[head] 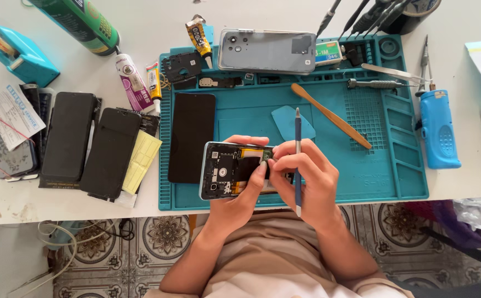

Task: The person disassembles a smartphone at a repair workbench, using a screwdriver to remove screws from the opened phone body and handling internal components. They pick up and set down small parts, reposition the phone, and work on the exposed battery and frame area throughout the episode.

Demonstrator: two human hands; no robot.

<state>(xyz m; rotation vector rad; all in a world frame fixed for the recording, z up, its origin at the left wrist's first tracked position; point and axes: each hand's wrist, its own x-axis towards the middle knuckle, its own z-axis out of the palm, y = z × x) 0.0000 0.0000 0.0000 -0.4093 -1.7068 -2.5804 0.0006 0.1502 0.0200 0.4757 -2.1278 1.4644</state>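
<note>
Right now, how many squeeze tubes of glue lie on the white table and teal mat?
3: a pink-and-white tube and a small yellow tube left of the teal mat, and a yellow-black tube at its top edge. More may be hidden.

You get bright, even daylight across the whole head view, with no dim corners. The white table (pixel 141 22) runs close to overexposed along the top edge, where detail washes out. Shadows are soft and short: a faint one sits under your left hand (pixel 240 187) and right hand (pixel 307 176) on the teal mat (pixel 373 176). A dull sheen shows on the grey phone back cover (pixel 267 51). Focus holds sharp at centre; straight lines bow slightly towards the corners, and the tiled floor (pixel 163 237) looks a little softer.
</note>
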